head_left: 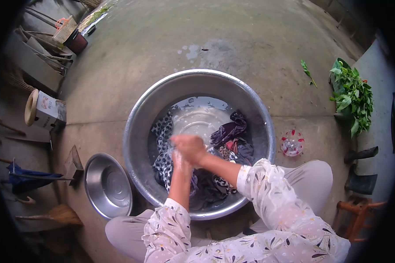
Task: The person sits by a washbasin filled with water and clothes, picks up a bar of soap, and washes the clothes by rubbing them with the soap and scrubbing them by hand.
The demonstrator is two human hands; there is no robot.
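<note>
Basin (140,131) holds spotted cloth (162,136) at nine o'clock; your blurred right hand (188,147) overlaps your left hand (177,156), grip opening and hold indiscernible.

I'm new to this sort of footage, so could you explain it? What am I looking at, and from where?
There's no machine, only someone's bare right hand and left hand. The single picture comes from a camera worn on that person's head, looking forward and down.

The hands are close together over a large metal basin. They're blurred, so I can't tell whether they grip anything. In the basin are water and fabrics, including a black-and-white spotted cloth and a dark purple cloth. A smaller metal basin sits beside it.
</note>
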